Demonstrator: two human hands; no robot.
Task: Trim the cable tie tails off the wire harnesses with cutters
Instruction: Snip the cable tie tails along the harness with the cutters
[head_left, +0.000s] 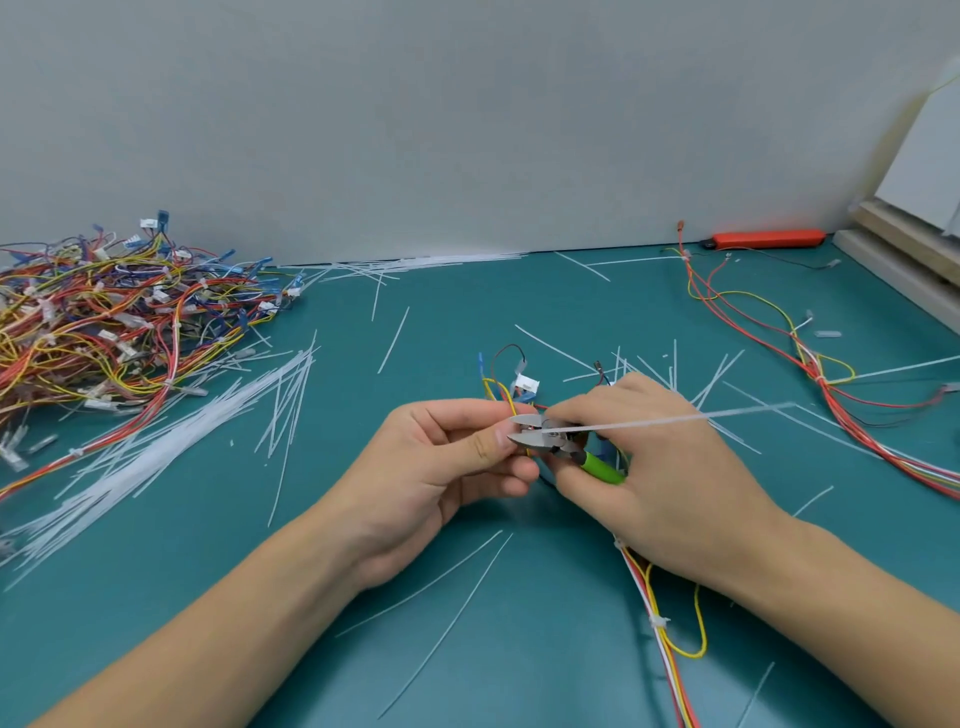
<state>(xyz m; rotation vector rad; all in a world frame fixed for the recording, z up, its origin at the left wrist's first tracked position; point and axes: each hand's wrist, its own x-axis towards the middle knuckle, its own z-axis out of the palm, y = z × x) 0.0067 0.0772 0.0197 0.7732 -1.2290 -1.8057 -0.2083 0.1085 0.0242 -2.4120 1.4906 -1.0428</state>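
- Both forearms reach in from the bottom edge and meet over the middle of the green mat (363, 364), so the work sits close under the eyes, where a fine cut can be judged.
- Curled fingers and thumb of the left hand (441, 467) pinch the wire harness (660, 597) right at the tie, probably to steady the bundle and turn the tail toward the blades.
- Wrapped around the green handles, the right hand (660, 467) holds the cutters (550, 441); the blades stand open on either side of the tie, near its head.
- Running out to the right from the blades, the white tie tail (675, 418) is uncut; cutting close to the head would leave no stub.
- Behind the fingers, the harness's white plug (527, 385) pokes up, while its red and yellow wires trail toward the bottom edge under the right wrist.
- Off to the left lies a big heap of harnesses (114, 322); I cannot tell whether those are trimmed.
- Loose white strips (156, 441) litter the mat, left where they lie rather than gathered.
- More wires (779, 338) lie at the right, and an orange tool (769, 238) rests by the wall.
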